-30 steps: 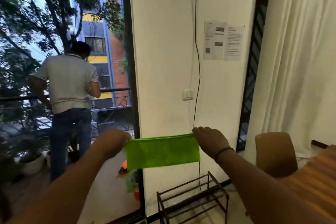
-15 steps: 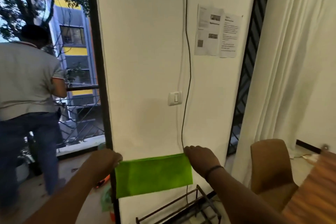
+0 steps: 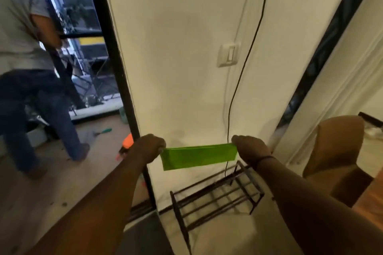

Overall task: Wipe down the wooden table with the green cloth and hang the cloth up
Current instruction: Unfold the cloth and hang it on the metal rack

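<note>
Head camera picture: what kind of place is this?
Probably a room in a home, beside a balcony. A light switch on the wall, an empty metal rack on the floor and a brown chair suggest it.

Floor [image 3: 223, 240] is pale tile indoors. A black metal rack [image 3: 215, 192] sits on it against the wall, dead centre, with a tan chair [image 3: 335, 159] at about 3 o'clock from it. Out on the balcony floor, around 10 o'clock, there's a green-handled brush [image 3: 103, 131] and something orange [image 3: 127, 141].
</note>
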